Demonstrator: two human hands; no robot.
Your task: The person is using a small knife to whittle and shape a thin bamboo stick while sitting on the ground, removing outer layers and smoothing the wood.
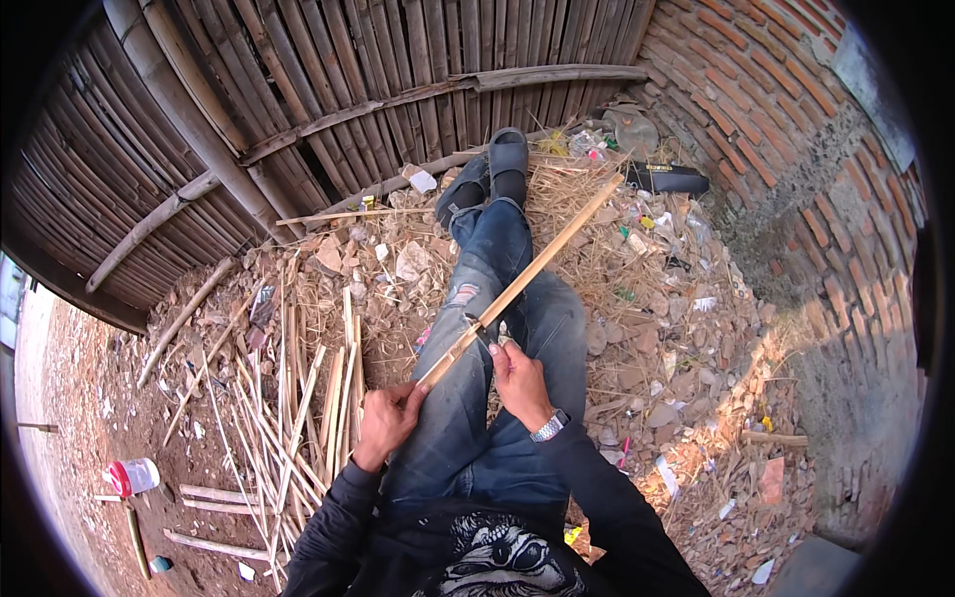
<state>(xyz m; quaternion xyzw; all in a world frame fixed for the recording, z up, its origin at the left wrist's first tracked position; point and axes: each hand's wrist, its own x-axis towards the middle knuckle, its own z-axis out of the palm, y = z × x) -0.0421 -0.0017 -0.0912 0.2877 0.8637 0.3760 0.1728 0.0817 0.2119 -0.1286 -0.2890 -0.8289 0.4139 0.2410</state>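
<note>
A long, pale bamboo strip [553, 247] lies slantwise over my jeans, from my lap up toward the far right. My left hand [388, 425] is closed around its near end. Just right of the strip, my right hand [521, 384] is closed on a small knife-like tool [503, 333], whose dark part meets the strip's edge. Most of that tool is hidden by the fingers and the strip, so its exact shape cannot be made out. A metal-banded watch sits on my right wrist.
Many split bamboo strips [288, 423] lie heaped at my left. A red-lidded clear jar [132, 477] stands beyond them. Ahead is a bamboo slat wall [398, 55]; a brick wall [761, 109] rises on the right. Rubble, shavings and litter cover the ground around my outstretched legs.
</note>
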